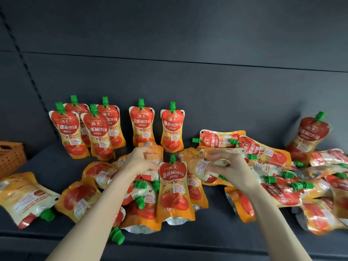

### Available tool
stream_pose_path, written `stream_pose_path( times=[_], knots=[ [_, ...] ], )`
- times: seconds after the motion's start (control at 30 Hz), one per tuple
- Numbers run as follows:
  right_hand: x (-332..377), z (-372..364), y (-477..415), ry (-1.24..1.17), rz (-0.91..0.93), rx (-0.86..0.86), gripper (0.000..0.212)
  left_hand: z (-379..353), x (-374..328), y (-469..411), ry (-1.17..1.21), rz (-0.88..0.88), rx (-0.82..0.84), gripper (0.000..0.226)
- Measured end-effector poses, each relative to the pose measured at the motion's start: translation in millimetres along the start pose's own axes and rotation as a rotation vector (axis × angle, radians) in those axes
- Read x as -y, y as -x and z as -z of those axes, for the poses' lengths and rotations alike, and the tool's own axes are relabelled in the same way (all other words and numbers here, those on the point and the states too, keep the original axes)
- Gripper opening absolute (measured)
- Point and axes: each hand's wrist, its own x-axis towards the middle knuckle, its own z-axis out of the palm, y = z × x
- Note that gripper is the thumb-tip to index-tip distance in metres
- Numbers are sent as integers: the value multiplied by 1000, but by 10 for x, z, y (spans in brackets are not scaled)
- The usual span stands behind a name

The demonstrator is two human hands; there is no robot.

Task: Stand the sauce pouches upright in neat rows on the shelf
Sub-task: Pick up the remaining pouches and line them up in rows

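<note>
Several red-and-orange sauce pouches with green caps stand upright at the back left of the dark shelf (49, 166), among them one at the left end (69, 132) and one at the right end (172, 129). Another upright pouch (174, 189) stands in the middle between my hands. Many more pouches lie flat in a heap (278, 187) across the middle and right. My left hand (139, 161) is curled on a pouch (153, 150) whose back faces me. My right hand (231, 166) has its fingers spread over a lying pouch (202, 169); the hand is blurred.
An orange perforated basket (11, 157) sits at the shelf's far left. One pouch (308, 136) leans tilted against the back wall at far right. A loose pouch (24, 198) lies at front left. The shelf's front edge (188, 247) runs below my arms.
</note>
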Motion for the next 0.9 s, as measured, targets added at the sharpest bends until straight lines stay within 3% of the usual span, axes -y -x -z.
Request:
stream_pose_path(
  times=[0.3,0.9],
  knots=[
    [-29,-25,-61,-41,-1,-83,12,47,62,-55,136,-1,-43,53],
    [-55,-18,-133,-81,15,-90,10,151,98,-122,110,-53,25,25]
  ],
)
